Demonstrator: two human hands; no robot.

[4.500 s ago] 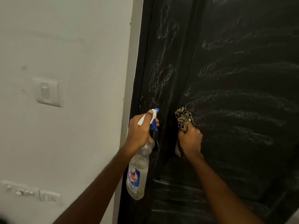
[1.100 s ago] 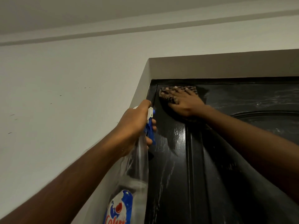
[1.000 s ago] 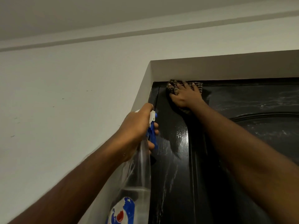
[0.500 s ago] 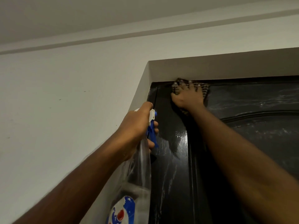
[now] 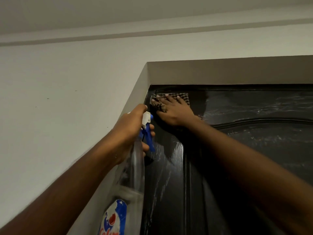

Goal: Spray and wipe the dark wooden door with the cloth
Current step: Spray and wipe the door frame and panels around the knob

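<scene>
My right hand (image 5: 172,111) presses the cloth (image 5: 183,97) flat, fingers straight, on the door's (image 5: 254,150) top-left corner; my left hand (image 5: 130,131) grips the bottle (image 5: 133,175).

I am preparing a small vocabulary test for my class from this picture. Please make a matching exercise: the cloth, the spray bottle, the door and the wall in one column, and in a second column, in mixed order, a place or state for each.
Column one
1. cloth
2. spray bottle
3. door
4. wall

Column two
A. dark and glossy, with pale streaks
B. gripped by the left hand
C. pale, to the left of the door
D. pressed flat under the right hand, near the door's top left corner

Pairs: 1-D; 2-B; 3-A; 4-C
</scene>
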